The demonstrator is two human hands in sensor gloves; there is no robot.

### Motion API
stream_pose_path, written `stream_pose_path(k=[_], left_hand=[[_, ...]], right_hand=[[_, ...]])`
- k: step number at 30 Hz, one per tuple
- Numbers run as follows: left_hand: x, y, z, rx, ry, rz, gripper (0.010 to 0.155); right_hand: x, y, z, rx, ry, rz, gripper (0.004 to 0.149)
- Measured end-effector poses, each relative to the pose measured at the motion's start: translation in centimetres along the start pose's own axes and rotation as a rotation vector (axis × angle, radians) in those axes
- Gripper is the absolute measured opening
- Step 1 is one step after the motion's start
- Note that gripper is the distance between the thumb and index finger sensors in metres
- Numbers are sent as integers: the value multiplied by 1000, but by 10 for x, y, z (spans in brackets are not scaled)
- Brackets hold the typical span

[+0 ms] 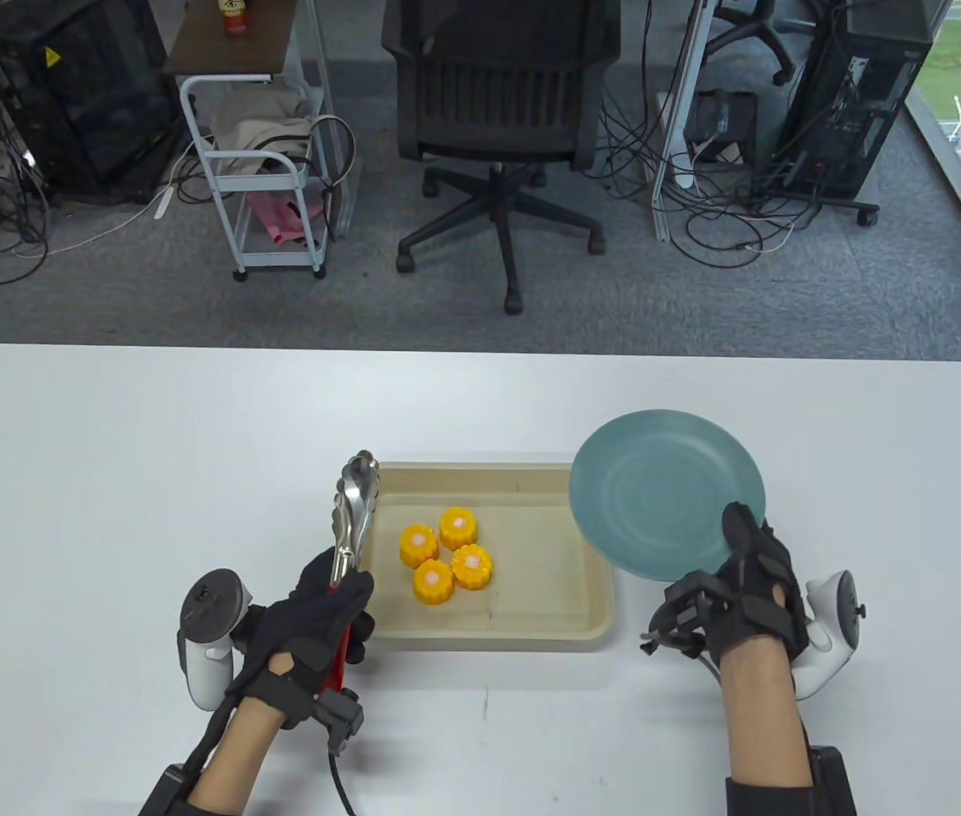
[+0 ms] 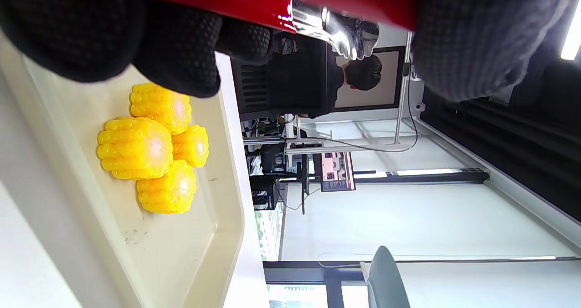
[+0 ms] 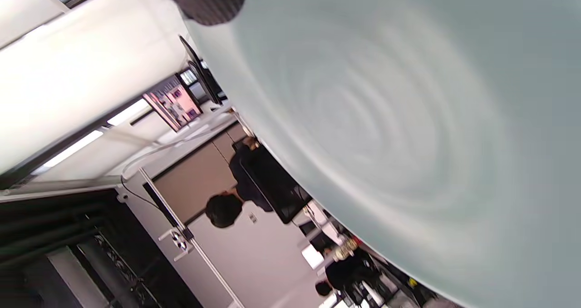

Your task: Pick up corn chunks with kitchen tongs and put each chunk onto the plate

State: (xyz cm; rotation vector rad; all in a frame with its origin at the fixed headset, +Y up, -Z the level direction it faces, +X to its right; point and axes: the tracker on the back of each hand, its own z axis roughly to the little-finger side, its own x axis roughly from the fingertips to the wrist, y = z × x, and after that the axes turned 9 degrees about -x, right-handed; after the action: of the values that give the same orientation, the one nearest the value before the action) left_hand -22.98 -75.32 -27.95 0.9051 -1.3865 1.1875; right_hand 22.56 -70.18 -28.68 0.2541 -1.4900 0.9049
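Several yellow corn chunks (image 1: 445,556) sit clustered in a beige tray (image 1: 531,633) at the table's middle; they also show in the left wrist view as corn chunks (image 2: 152,151) in the tray (image 2: 181,258). My left hand (image 1: 334,614) grips the red handle of metal tongs (image 1: 355,501), whose tips lie over the tray's left rim, arms close together. The tongs (image 2: 333,24) hold nothing. My right hand (image 1: 742,568) pinches the near rim of a teal plate (image 1: 663,493), thumb on top; the plate overlaps the tray's right edge. The bare plate (image 3: 386,117) fills the right wrist view.
The white table (image 1: 106,476) stretches wide to the left of the tray. Past its far edge stand an office chair (image 1: 502,102), a white cart (image 1: 264,178) and computer towers with cables. People sit in the background of the wrist views.
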Motion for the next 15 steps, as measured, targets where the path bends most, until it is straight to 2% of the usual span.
stream_pose_path(k=[3, 7, 11, 15], left_hand=[[1, 0, -2, -25, -10, -5, 104], [2, 1, -6, -56, -64, -28, 103], [4, 1, -9, -68, -71, -26, 102], [8, 2, -17, -196, -70, -37, 101]], right_hand=[[3, -7, 25, -17, 34, -22, 53], [-6, -25, 54, -7, 99, -49, 52], [-8, -28, 53, -4, 104, -42, 52], [-6, -35, 52, -4, 115, -43, 52]])
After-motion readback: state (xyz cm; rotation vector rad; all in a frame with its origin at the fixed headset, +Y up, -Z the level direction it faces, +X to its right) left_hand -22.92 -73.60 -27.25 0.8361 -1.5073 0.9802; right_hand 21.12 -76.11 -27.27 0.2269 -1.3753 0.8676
